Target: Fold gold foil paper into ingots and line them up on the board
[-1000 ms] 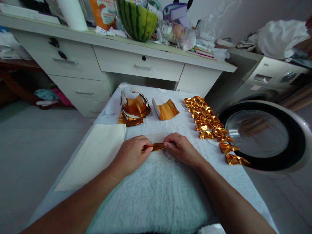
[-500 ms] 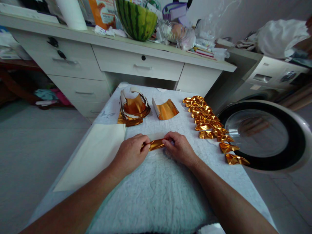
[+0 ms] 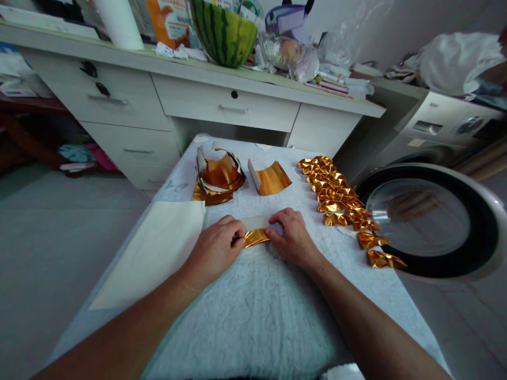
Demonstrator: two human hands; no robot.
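Note:
Between my hands lies a gold foil paper, its near edge folded up into a band with the pale backing showing beyond it. My left hand is closed, pinching the paper's left end between thumb and fingers. At the other end, my right hand has its thumb on the fold and its fingers curled over the pale part. Farther back are a curled stack of gold foil papers and a single curved gold sheet. To the right, folded gold pieces sit in overlapping rows.
A cream paper sheet lies left on the cloth-covered table. Behind stands a white desk bearing a cut watermelon and clutter. The open washing machine door reaches close to the table's right edge.
The gold band shows wider and flatter between my hands, with more of the pale backing visible behind it. My right hand's fingers have spread slightly over the paper.

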